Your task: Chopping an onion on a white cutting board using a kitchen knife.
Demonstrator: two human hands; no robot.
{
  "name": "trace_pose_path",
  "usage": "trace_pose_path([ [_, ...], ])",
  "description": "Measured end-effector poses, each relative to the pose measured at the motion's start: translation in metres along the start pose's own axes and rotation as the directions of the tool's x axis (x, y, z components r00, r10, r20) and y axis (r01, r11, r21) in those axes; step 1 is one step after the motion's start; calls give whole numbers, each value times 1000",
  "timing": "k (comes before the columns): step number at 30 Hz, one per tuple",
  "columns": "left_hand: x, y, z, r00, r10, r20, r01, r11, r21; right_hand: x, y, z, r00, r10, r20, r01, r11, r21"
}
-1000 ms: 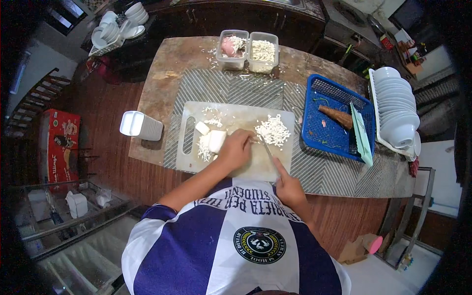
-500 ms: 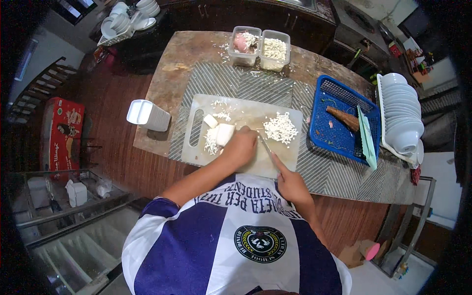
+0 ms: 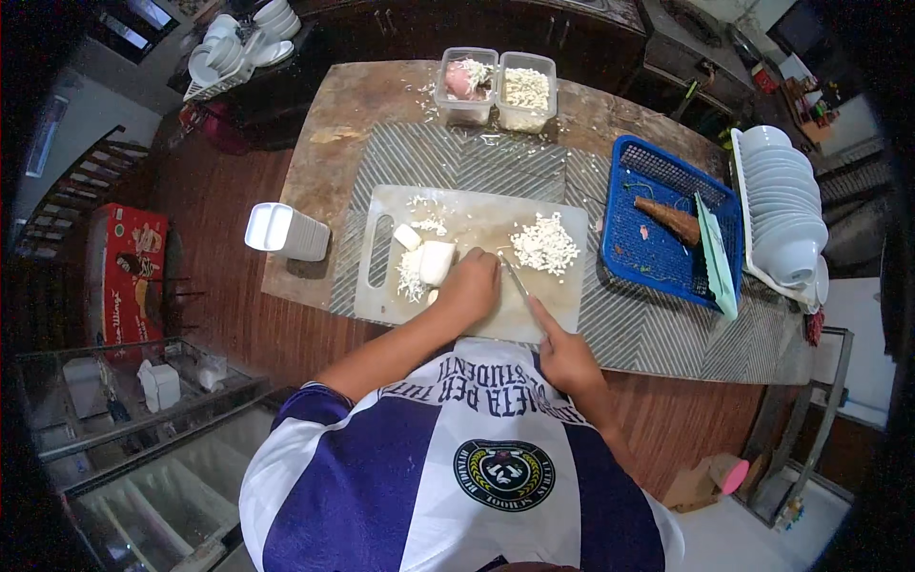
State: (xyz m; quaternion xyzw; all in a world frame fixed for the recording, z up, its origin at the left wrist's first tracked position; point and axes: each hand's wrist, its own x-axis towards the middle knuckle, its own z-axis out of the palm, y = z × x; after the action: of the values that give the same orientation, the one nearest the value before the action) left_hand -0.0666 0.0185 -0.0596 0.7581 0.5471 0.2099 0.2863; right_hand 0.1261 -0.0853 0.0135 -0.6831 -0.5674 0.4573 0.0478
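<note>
A white cutting board lies in front of me. My right hand is wrapped round the handle of a knife, whose blade slants over the board toward my left fingertips. My left hand rests on the board with its fingers curled together; what they pin down is mostly hidden, with small white bits by the fingertips. Left of it sit a peeled white vegetable chunk and a smaller white piece, among thin shreds. A pile of small white dice lies right of the blade.
Two clear plastic tubs with chopped food stand at the far edge. White stacked containers are at the left. On the right, a blue basket holds a brown tapered root and a pale green item, beside a rack of white bowls.
The whole view has shifted slightly. Both hands and the knife keep almost the same place over the board, and the white pieces look unchanged.
</note>
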Motion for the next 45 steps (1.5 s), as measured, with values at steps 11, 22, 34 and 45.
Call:
trace_pose_path([
  [11,-1,-4,4,1000,8,-16,-8,1000,6,2,5,4,995,-100,-29,99,995,-22],
  [22,-2,1,0,1000,16,-16,-16,1000,-1,0,4,6,999,-27,44,31,993,-110],
  [34,8,4,-5,999,25,-25,-27,996,-81,-3,6,1,999,-30,-30,28,998,-58],
  [45,7,1,2,998,-54,18,54,999,-2,-2,2,4,999,-23,-36,23,1000,4],
])
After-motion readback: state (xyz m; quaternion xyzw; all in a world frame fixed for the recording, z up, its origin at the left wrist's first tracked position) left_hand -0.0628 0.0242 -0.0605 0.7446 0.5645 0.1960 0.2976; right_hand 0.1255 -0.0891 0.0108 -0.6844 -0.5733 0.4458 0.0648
